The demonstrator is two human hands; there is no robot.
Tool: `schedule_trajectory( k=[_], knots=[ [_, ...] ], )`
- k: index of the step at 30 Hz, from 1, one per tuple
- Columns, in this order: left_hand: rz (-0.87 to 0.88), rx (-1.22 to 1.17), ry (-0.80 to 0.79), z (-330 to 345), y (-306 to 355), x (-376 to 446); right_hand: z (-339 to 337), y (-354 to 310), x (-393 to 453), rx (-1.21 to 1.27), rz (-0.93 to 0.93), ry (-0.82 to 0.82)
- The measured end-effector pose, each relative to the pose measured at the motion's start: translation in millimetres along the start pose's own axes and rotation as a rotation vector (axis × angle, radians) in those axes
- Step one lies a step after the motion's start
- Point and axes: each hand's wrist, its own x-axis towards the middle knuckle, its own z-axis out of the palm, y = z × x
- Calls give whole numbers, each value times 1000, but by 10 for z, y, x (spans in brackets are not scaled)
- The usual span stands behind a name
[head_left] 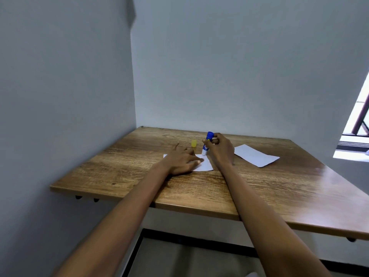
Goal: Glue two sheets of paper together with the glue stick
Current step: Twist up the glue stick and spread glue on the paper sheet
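Note:
A small white sheet of paper (204, 165) lies on the wooden table (259, 186), mostly covered by my left hand (182, 159), which presses flat on it with fingers spread. My right hand (220, 148) grips a blue and white glue stick (207, 143), held nearly upright with its white tip down on the sheet's far edge. The yellow cap (193, 143) stands on the table just behind the sheet. A second white sheet (256, 155) lies flat to the right, untouched.
The table sits in a corner with grey walls at the left and back. A window opening (357, 126) shows at the far right. Bare wood stretches in front of and to the right of the sheets.

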Motion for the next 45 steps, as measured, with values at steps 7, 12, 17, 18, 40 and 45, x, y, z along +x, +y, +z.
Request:
schedule_trajectory(
  k=[7,12,17,18,40,45],
  knots=[
    [-27,-29,-25,-19,-17,22,-26,-19,-42,-31,-3,-14],
    [-87,-3,-94,-98,37,57,-64,-24,-86,-32,18,-26],
    [-153,47,-160,-163,181,51,-101,-38,-142,-37,3,-39],
    [-168,55,-163,-172,211,52,-113,-31,-150,-33,5,-39],
    [-312,91,-223,-282,412,26,-339,69,-259,-74,22,62],
    [-346,96,-177,-246,401,25,-361,64,-245,-18,40,137]
  ],
)
